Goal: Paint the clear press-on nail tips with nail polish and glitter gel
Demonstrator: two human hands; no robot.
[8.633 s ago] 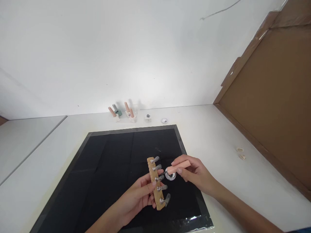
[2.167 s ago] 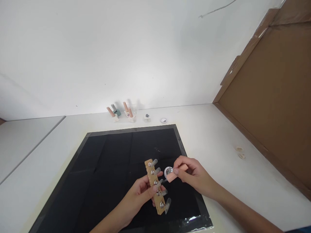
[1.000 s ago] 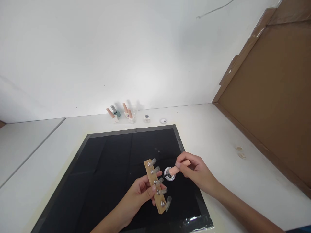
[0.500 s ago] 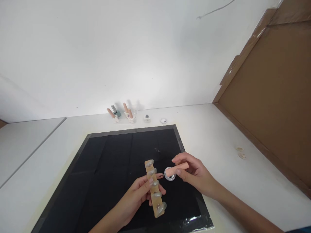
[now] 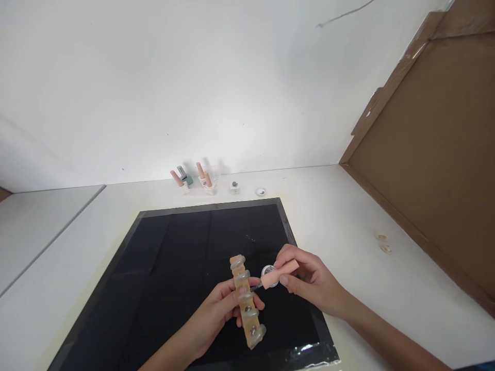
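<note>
My left hand (image 5: 222, 306) is closed around a narrow wooden strip (image 5: 244, 304) that bears several glossy, pale nail tips in a row, each set crosswise. Between the fingers of my right hand (image 5: 309, 281) is a nail polish brush (image 5: 280, 274) with a peach cap handle. Its dark bristle end meets a nail tip near the middle of the strip, by my left thumb. Below the brush, a small round white container (image 5: 268, 269) rests on the black mat (image 5: 185, 268), partly covered by the handle.
Several nail polish bottles (image 5: 209, 186) stand along the wall at the back. An uncapped bottle (image 5: 234, 188) and a small round dish (image 5: 260, 191) are to their right. Two small pale discs (image 5: 383, 243) lie on the white table at right, near a cardboard panel (image 5: 433, 154).
My right hand has brought the brush slightly left and down, so its tip has gone from beside my left finger to a nail tip. My left hand holds the strip nearly still.
</note>
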